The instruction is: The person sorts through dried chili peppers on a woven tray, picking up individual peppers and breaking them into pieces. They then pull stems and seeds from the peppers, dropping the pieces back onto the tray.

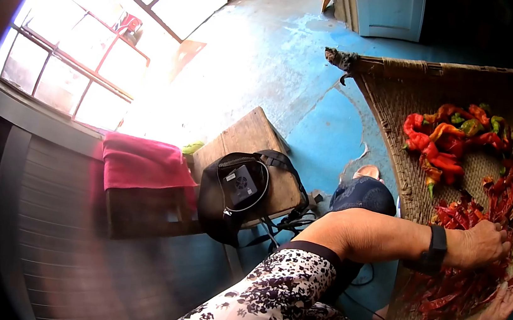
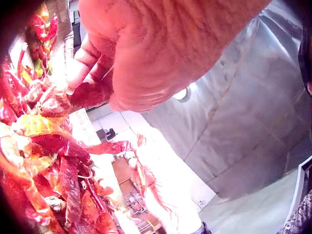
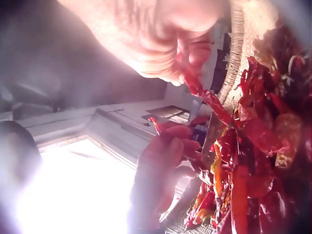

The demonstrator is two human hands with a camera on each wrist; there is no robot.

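Long dried red peppers (image 1: 443, 301) lie heaped in a woven tray (image 1: 411, 215). Over the heap, my left hand (image 1: 481, 244) has its fingers curled; in the left wrist view this hand (image 2: 151, 48) grips a dark red pepper (image 2: 90, 95). At the tray's lower right edge is my right hand (image 1: 504, 303), beside the dried peppers. The right wrist view has this hand (image 3: 156, 39) pinching a wrinkled red pepper (image 3: 214, 106) between thumb and fingers, with my left hand (image 3: 161, 170) below it. The pinched pepper's lower end meets the heap.
Fresher red, orange and green peppers (image 1: 445, 143) lie in the tray's upper part. A wooden stool (image 1: 233, 138) bears a black bag (image 1: 217, 203) with a small device. Left of it hangs a pink cloth (image 1: 142, 163). Cables trail near the person's knee.
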